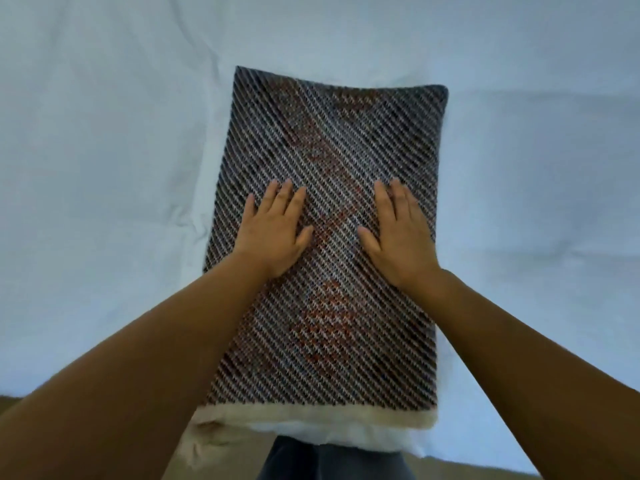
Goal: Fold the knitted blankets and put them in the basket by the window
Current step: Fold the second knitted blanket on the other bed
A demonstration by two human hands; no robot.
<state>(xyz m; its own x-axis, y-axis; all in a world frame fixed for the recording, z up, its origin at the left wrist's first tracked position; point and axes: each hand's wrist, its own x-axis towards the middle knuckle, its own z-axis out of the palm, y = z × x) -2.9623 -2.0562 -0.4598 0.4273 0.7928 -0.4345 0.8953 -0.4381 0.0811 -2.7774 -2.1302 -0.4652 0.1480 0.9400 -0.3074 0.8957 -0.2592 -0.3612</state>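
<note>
On the folded knitted blanket (332, 188), the left hand (273, 233) and right hand (398, 233) lie flat, palms down, fingers spread, gripping nothing. The blanket lies on a pale sheet (104, 133), its cream underside showing at the near edge.

Both forearms (138, 375) and dark trousers (332, 462) cut by bottom edge.
</note>
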